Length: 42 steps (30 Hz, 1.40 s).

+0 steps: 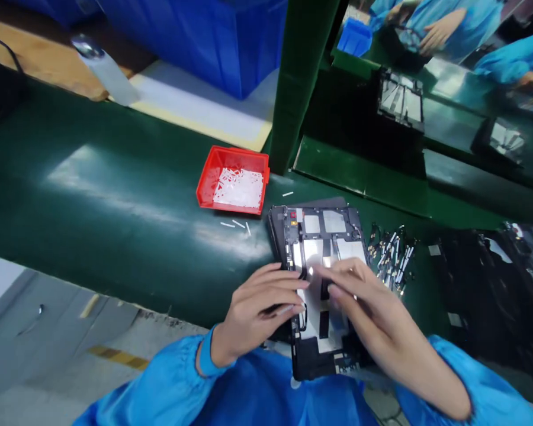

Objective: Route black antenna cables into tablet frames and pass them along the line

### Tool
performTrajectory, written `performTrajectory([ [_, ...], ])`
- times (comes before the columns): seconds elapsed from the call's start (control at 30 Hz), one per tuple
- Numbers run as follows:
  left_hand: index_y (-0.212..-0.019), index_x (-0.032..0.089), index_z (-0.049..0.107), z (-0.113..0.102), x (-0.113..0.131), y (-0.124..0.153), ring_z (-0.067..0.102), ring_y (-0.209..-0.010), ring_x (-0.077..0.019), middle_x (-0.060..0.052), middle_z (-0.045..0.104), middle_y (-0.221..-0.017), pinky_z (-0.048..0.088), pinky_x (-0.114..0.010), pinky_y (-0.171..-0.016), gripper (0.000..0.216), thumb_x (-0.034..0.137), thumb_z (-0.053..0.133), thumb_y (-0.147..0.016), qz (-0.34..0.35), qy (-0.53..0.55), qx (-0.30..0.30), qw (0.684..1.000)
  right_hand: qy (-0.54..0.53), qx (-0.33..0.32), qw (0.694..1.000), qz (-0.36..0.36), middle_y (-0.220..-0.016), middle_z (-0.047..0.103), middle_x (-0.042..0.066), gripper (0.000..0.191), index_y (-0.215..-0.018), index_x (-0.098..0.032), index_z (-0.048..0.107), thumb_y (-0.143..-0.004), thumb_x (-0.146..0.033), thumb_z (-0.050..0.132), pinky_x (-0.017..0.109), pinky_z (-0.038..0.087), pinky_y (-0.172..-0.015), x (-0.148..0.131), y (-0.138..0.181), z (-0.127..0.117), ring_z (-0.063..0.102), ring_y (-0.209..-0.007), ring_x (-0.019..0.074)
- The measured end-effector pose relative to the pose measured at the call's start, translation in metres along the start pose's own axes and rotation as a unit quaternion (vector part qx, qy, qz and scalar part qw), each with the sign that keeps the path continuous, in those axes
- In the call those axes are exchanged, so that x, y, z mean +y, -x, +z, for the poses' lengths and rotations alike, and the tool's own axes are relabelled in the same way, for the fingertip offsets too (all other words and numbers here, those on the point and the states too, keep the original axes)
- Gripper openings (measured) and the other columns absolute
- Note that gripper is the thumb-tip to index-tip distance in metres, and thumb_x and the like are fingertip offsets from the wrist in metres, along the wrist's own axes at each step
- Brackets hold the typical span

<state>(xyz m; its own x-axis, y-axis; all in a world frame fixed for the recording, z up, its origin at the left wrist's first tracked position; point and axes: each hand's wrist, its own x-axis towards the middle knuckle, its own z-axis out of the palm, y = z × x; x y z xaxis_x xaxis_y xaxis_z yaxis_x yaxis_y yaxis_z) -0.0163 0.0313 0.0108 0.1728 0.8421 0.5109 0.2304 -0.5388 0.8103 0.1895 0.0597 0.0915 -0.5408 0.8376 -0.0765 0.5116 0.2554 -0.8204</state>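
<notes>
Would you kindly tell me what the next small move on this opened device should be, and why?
I would probably press the black cable flat along the left side of the opened device with the left hand: the cable appears to curve over there, and that hand's fingertips are close to it.

Glare on green bench (115, 225); upper right corner blurred.

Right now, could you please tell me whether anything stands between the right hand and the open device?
Nothing visible stands in between: the right hand is over the open device, with the left hand at its left edge.
</notes>
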Motion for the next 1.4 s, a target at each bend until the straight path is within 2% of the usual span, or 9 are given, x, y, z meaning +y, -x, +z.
performTrajectory([
  [0.13, -0.087, 0.020, 0.070, 0.005, -0.011, -0.006, 0.074, -0.089, -0.0161, -0.002, 0.079, -0.090, 0.050, -0.034, -0.095, 0.012, 0.011, 0.075, -0.079, -0.031, 0.042, -0.006, 0.999, -0.027, 0.058, 0.998, -0.019, -0.101, 0.062, 0.000, 0.029, -0.114, -0.025, 0.063, -0.091, -0.008, 0.058, 0.018, 0.049, -0.085, 0.017, 0.040, 0.032, 0.060, -0.097, 0.0094],
  [0.23, -0.085, 0.020, 0.070, 0.008, -0.013, -0.007, 0.074, -0.085, -0.0156, -0.001, 0.078, -0.087, 0.051, -0.034, -0.091, 0.012, 0.011, 0.075, -0.079, -0.038, 0.047, 0.002, 0.998, -0.020, 0.122, 0.991, -0.043, -0.099, 0.064, 0.003, 0.026, -0.108, -0.019, 0.062, -0.087, -0.002, 0.062, 0.024, 0.050, -0.085, 0.024, 0.050, 0.051, 0.060, -0.096, 0.0127],
  [0.3, -0.085, 0.020, 0.070, 0.009, -0.013, -0.007, 0.074, -0.084, -0.0159, -0.001, 0.078, -0.086, 0.050, -0.034, -0.089, 0.011, 0.012, 0.075, -0.079, -0.037, 0.045, 0.003, 0.998, -0.007, 0.134, 0.989, -0.064, -0.099, 0.063, 0.005, 0.026, -0.108, -0.016, 0.062, -0.087, 0.000, 0.061, 0.027, 0.050, -0.085, 0.025, 0.051, 0.056, 0.058, -0.097, 0.0144],
  [0.57, -0.085, 0.020, 0.070, 0.011, -0.014, -0.008, 0.073, -0.085, -0.0171, -0.001, 0.078, -0.085, 0.050, -0.035, -0.088, 0.012, 0.012, 0.076, -0.078, -0.039, 0.037, 0.003, 0.999, 0.089, 0.126, 0.986, -0.056, -0.094, 0.056, 0.005, 0.020, -0.104, -0.015, 0.062, -0.089, -0.002, 0.059, 0.028, 0.047, -0.083, 0.025, 0.051, 0.060, 0.052, -0.098, 0.0156],
  [0.87, -0.086, 0.020, 0.070, 0.008, -0.014, -0.005, 0.073, -0.084, -0.0175, -0.001, 0.078, -0.085, 0.049, -0.036, -0.087, 0.008, 0.014, 0.073, -0.081, -0.033, 0.036, -0.003, 0.999, 0.078, 0.088, 0.992, -0.055, -0.095, 0.058, 0.005, 0.017, -0.105, -0.015, 0.061, -0.092, -0.006, 0.056, 0.029, 0.048, -0.089, 0.027, 0.052, 0.059, 0.051, -0.098, 0.0159],
  [1.0, -0.090, 0.021, 0.071, 0.004, -0.015, -0.016, 0.072, -0.089, -0.0186, -0.002, 0.078, -0.089, 0.046, -0.040, -0.093, 0.005, 0.020, 0.068, -0.087, 0.009, 0.009, -0.030, 0.999, 0.076, 0.075, 0.993, -0.056, -0.097, 0.059, 0.006, 0.017, -0.106, -0.015, 0.061, -0.093, -0.007, 0.055, 0.028, 0.049, -0.089, 0.028, 0.053, 0.058, 0.052, -0.100, 0.0161],
  [1.13, -0.091, 0.025, 0.072, 0.003, -0.018, -0.043, 0.070, -0.099, -0.0187, 0.002, 0.079, -0.094, 0.039, -0.042, -0.103, 0.009, 0.021, 0.072, -0.083, 0.066, -0.060, -0.100, 0.991, 0.087, 0.090, 0.990, -0.062, -0.095, 0.061, 0.006, 0.016, -0.104, -0.016, 0.063, -0.094, -0.009, 0.054, 0.028, 0.052, -0.086, 0.026, 0.050, 0.057, 0.055, -0.098, 0.0164],
  [1.27, -0.092, 0.028, 0.073, 0.004, -0.024, -0.063, 0.066, -0.109, -0.0184, 0.005, 0.077, -0.103, 0.034, -0.040, -0.107, 0.009, 0.024, 0.071, -0.085, 0.050, -0.095, -0.170, 0.980, 0.104, 0.101, 0.988, -0.052, -0.090, 0.063, 0.005, 0.015, -0.100, -0.018, 0.065, -0.095, -0.012, 0.052, 0.028, 0.054, -0.083, 0.023, 0.047, 0.057, 0.059, -0.092, 0.0166],
  [1.4, -0.092, 0.028, 0.072, 0.004, -0.026, -0.066, 0.066, -0.109, -0.0174, 0.005, 0.077, -0.103, 0.033, -0.037, -0.105, 0.007, 0.025, 0.069, -0.086, 0.002, -0.089, -0.192, 0.977, 0.106, 0.112, 0.987, -0.050, -0.090, 0.064, 0.005, 0.015, -0.100, -0.018, 0.065, -0.095, -0.013, 0.052, 0.027, 0.054, -0.083, 0.022, 0.047, 0.059, 0.060, -0.091, 0.0157],
])
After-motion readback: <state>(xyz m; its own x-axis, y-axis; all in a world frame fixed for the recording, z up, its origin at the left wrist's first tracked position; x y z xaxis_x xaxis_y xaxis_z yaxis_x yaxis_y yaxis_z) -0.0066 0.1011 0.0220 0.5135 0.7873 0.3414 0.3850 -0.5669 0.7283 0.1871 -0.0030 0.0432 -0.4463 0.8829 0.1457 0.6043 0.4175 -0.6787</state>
